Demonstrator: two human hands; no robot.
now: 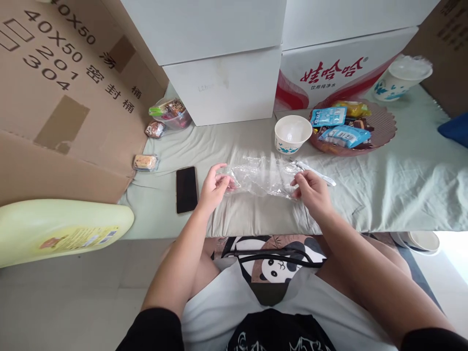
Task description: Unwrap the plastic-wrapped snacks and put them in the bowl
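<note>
A crinkled clear plastic bag (261,176) is stretched between my two hands, low over the green cloth. My left hand (215,186) pinches its left end between thumb and fingers. At the other end, my right hand (310,190) grips the plastic the same way. Partly behind the right hand lies a white pen-like tool (323,177), perhaps a utility knife; its kind is not clear. Just beyond the bag stands a white paper cup (292,135) with a blue leaf print. To the left of my left hand rests a black phone (186,190).
A pinkish scalloped bowl (383,129) of wrapped snacks sits at right, near another plastic-covered paper cup (402,78). White boxes (226,87) wall off the back. At left are a cardboard box (73,107), a packaged cake (145,162), a clear snack tub (173,114) and a yellow-green jug (66,229).
</note>
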